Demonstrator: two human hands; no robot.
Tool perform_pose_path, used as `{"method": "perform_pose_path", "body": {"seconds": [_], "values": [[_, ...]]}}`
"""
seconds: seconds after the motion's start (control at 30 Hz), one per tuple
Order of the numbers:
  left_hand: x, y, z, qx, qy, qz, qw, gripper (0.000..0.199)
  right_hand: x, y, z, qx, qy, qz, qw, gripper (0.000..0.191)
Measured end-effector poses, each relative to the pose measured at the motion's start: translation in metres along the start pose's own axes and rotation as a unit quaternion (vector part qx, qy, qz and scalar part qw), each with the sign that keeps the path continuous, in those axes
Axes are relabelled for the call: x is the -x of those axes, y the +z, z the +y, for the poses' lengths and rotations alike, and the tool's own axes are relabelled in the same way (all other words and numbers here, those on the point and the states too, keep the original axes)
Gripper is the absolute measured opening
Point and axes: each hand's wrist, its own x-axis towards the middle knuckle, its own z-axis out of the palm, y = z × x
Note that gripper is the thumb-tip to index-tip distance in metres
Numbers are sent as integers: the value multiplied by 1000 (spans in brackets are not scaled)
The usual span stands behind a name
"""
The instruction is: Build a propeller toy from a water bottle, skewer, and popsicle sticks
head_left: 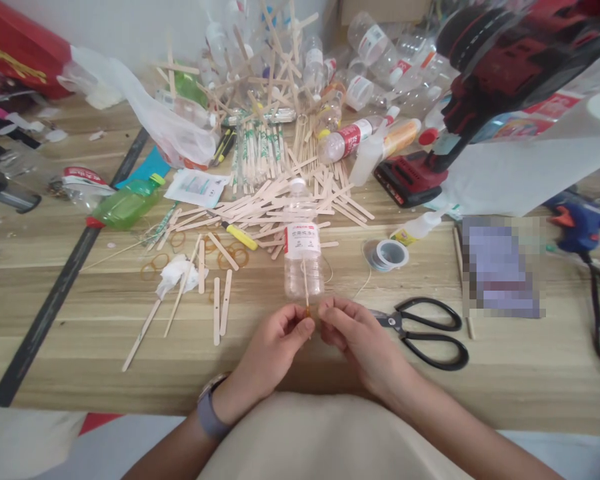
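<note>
My left hand [281, 339] is closed in a pinch around a thin wooden stick [306, 283] that points up and away from me. Something amber, looking like a rubber band, is wrapped on the stick at the fingertips. My right hand [353, 333] is pinched just beside it; whatever lies between its fingers is too small to make out. Just beyond the hands a clear plastic bottle [300, 270] with a white and red label lies on the table, behind the stick. Black-handled scissors [427, 331] lie right of my right hand.
Loose craft sticks [260, 207] spread behind the bottle, with a yellow utility knife [241, 236] among them. Rubber bands [237, 255] lie left. To the right are a wire spool [390, 255], a glue bottle [416, 228], a red power drill [460, 107] and a blue glue gun [583, 220].
</note>
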Motion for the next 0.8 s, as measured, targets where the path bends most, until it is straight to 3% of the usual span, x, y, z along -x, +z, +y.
{"method": "perform_pose_path", "body": {"seconds": [0.37,0.63,0.8], "values": [[-3,2,-7,123,-16,-27,992,40,-2,6,7,-67,36,-29,997,34],[-2,4,-13,190,-65,-50,978,47,-5,10,10,-120,71,-30,990,45],[-1,4,-10,226,-50,-40,972,47,-2,10,10,-113,59,-28,991,36]]}}
